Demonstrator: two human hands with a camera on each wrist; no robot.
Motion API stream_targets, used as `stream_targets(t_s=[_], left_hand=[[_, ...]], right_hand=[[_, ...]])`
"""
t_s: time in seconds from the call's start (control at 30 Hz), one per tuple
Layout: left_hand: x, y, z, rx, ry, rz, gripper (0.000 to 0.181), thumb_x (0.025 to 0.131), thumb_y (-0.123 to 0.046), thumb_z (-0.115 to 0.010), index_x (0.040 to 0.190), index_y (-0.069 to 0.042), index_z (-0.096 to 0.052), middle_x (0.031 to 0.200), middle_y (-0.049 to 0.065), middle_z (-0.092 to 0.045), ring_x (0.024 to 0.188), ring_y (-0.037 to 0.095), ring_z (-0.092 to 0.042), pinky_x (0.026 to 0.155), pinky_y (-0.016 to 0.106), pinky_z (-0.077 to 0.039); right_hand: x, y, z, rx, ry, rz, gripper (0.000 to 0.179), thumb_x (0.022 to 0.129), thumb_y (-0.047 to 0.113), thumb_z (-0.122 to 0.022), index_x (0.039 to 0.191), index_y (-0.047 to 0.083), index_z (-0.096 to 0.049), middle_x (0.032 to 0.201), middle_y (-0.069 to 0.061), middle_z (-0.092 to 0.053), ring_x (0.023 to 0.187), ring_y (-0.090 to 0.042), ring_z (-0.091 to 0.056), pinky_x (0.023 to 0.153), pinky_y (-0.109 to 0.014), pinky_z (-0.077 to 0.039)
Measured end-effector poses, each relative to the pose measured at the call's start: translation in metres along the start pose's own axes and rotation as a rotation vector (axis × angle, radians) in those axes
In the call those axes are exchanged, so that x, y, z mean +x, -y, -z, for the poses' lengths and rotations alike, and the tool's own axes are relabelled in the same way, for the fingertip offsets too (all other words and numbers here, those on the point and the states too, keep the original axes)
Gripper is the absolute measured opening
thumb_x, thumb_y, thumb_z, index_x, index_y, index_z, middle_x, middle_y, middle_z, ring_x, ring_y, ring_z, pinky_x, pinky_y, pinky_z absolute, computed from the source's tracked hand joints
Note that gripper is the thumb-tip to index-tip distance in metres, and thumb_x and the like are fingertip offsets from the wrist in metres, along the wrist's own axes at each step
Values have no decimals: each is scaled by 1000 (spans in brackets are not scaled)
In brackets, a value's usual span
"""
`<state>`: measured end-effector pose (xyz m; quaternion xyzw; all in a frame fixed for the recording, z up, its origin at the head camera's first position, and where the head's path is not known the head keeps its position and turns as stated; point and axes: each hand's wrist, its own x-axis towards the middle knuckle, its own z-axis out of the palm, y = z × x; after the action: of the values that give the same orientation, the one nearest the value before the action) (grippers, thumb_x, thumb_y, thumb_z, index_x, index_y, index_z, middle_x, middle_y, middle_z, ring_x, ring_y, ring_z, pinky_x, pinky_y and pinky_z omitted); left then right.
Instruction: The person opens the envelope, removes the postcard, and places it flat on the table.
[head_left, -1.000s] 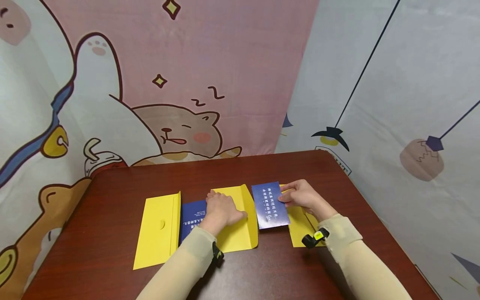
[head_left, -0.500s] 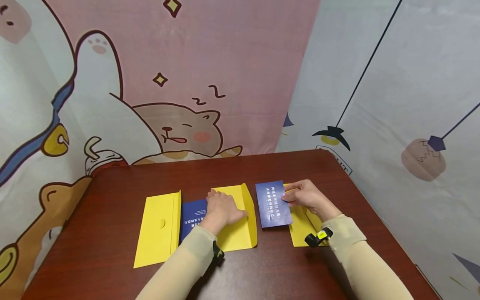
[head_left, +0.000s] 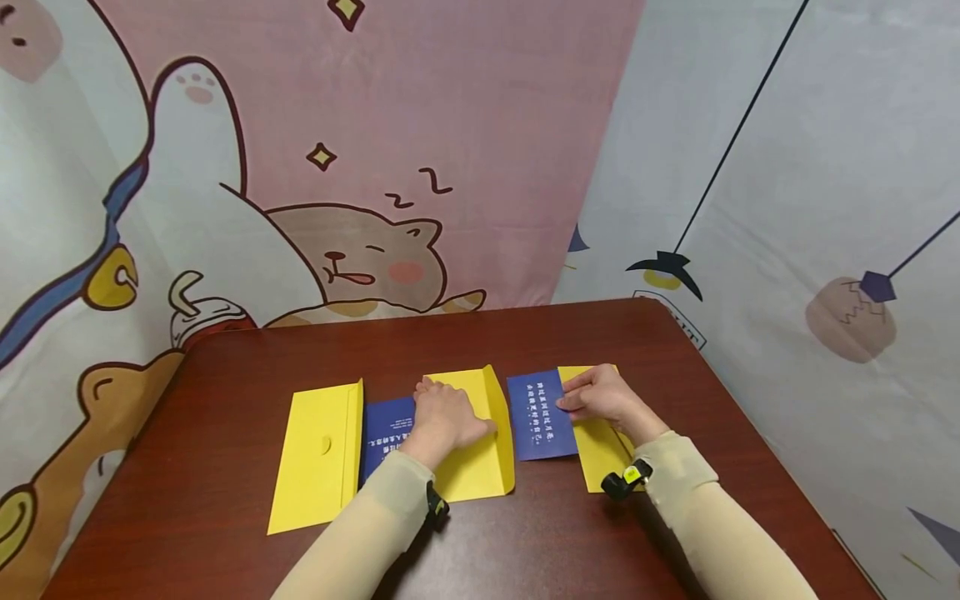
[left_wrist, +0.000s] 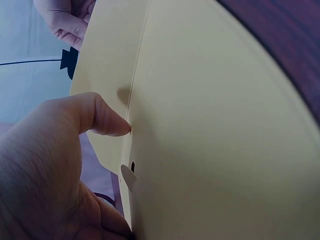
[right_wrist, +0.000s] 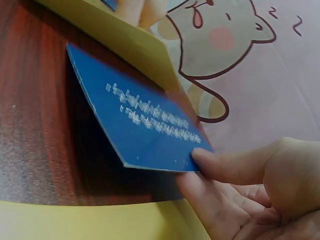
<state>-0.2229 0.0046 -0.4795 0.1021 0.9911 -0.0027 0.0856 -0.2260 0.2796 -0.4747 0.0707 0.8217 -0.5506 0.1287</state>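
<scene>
Between thumb and fingers, my right hand (head_left: 603, 400) pinches the right edge of a blue card (head_left: 542, 417) with white lettering. In the right wrist view the card (right_wrist: 135, 117) is tilted, its near edge raised over the table. My left hand (head_left: 447, 417) lies on the middle yellow envelope (head_left: 480, 467), whose flap is unfolded to the right. The left wrist view shows its thumb touching the envelope (left_wrist: 210, 125) near the fold; the other fingers are mostly hidden. Below the right hand lies another yellow envelope (head_left: 596, 458), partly covered by hand and card.
At the left, a yellow envelope (head_left: 311, 467) lies with its flap folded over. A second blue card (head_left: 382, 429) lies between it and the middle envelope, partly under the left arm. The brown table (head_left: 225, 417) meets printed cloth (head_left: 510, 150) at its back edge.
The card in my right hand shifted slightly right, then came back left and lower, beside the middle envelope's flap. My left hand has stayed on the middle envelope.
</scene>
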Motion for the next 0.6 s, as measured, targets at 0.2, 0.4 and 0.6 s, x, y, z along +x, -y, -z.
stream_targets(t_s=[0.2,0.4,0.6], left_hand=[[1,1,-1,9,-1,-1,100,85,-82,-53,140,0,-67,151,31,-52,145,55,-40,115,63,-38],[1,1,-1,22,7,0,103,85,-85,-51,143,-1,-65,153,31,-50,146,54,-39,116,62,-37],[0,1,0,21,-1,3,103,84,-85,-52,141,0,-66,152,32,-51,145,54,-41,115,62,-38]], right_hand=[[0,0,-10,-56,-23,2,31,84,-4,-86,108,-16,-71,83,-18,-75,63,-21,-72,61,-35,-63],[-3,4,-16,-135,-39,16,27,85,-3,-85,106,-15,-71,82,-16,-74,65,-22,-72,62,-35,-63],[-3,7,-21,-203,-54,22,28,84,-1,-87,104,-13,-72,83,-16,-74,67,-24,-74,63,-36,-63]])
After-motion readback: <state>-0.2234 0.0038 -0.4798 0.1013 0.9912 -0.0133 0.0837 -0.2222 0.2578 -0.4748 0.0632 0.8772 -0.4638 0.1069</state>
